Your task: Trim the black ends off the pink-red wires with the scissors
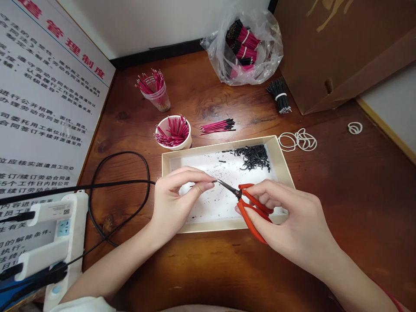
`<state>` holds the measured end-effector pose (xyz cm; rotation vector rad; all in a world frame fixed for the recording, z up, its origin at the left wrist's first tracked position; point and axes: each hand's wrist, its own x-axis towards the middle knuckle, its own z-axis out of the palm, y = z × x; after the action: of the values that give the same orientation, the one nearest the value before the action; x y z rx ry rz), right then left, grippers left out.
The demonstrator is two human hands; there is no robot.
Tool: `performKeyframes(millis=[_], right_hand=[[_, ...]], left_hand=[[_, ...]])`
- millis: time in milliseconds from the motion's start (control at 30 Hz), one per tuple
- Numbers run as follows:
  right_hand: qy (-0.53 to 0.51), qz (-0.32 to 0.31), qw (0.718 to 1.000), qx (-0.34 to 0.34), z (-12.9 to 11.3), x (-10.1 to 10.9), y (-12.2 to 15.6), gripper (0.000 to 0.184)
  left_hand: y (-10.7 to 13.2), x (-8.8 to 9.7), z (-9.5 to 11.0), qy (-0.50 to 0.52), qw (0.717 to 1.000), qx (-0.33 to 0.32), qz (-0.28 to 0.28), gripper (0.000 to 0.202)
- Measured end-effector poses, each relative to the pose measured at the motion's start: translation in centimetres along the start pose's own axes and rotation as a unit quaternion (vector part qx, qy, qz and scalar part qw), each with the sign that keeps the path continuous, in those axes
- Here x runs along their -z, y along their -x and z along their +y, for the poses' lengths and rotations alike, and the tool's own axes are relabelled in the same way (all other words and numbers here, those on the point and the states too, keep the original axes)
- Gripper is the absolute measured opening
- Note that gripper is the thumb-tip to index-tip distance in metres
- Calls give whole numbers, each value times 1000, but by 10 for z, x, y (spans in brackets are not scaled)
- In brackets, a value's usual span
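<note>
My right hand (292, 221) grips red-handled scissors (251, 208), whose dark blades point left over a shallow cream tray (227, 225). My left hand (175, 199) is pinched closed at the blade tips, holding something too small to make out. The tray's white floor is strewn with tiny specks, and a heap of black wire bits (253, 157) lies in its far right corner.
Two cups of pink wires (173, 132) (156, 89) stand beyond the tray, with a loose pink-and-black bundle (217, 126) beside them. A plastic bag of wire bundles (245, 47), a black bundle (279, 95), rubber bands (299, 141), a cardboard box (341, 47), a black cable (120, 186) and a power strip (61, 234) surround the desk.
</note>
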<state>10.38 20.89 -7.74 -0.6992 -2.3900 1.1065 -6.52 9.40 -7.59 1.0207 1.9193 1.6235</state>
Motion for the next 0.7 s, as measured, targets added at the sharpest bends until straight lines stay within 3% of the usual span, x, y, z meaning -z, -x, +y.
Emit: performKeyframes(millis=[700], right_hand=[[7, -9, 1000, 9, -4, 5, 0, 13]], left_hand=[[1, 1, -1, 6, 1000, -3, -9, 26]])
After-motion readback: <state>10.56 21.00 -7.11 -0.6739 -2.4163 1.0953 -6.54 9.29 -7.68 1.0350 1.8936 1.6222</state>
